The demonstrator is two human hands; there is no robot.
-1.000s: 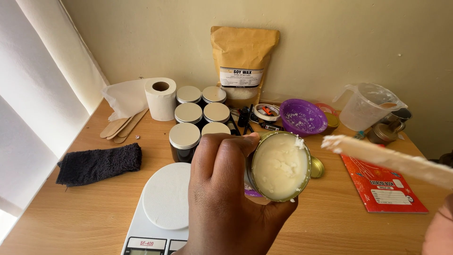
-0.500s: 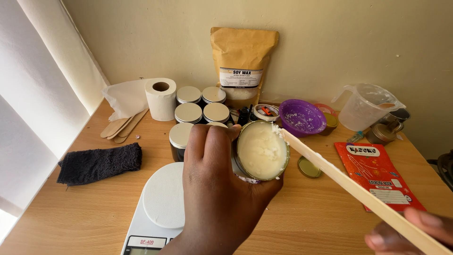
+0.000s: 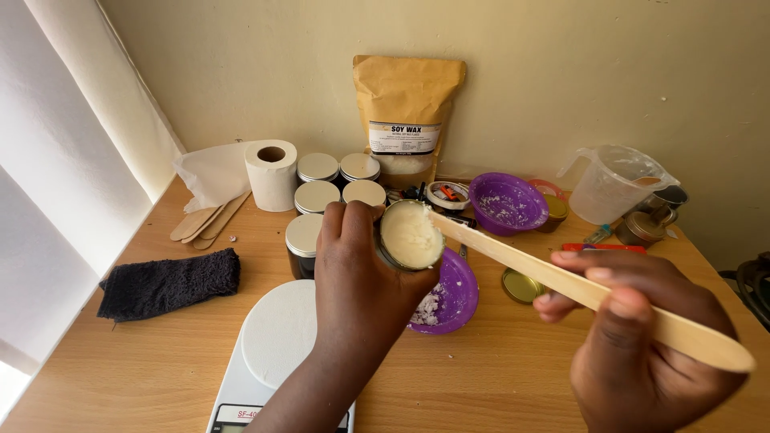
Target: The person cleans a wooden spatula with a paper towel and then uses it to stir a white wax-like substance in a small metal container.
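Observation:
My left hand (image 3: 361, 281) grips a small round tin (image 3: 410, 235) filled with pale wax, tilted so its open face points toward me. My right hand (image 3: 642, 345) holds a long flat wooden stick (image 3: 561, 277); its tip touches the tin's right rim. Directly below the tin sits a purple bowl (image 3: 453, 297) with white wax flakes in it. A white kitchen scale (image 3: 277, 345) lies under my left forearm.
Several lidded dark jars (image 3: 317, 196) stand behind the tin, beside a paper roll (image 3: 271, 172) and a brown wax bag (image 3: 407, 112). A second purple bowl (image 3: 507, 200), a plastic jug (image 3: 613, 184), a gold lid (image 3: 520, 285), a black cloth (image 3: 168, 282) and spare sticks (image 3: 207, 220) lie around.
The tin moved left and slightly up in my left hand. My right hand came into view and brought the stick's tip from beside the tin onto its rim.

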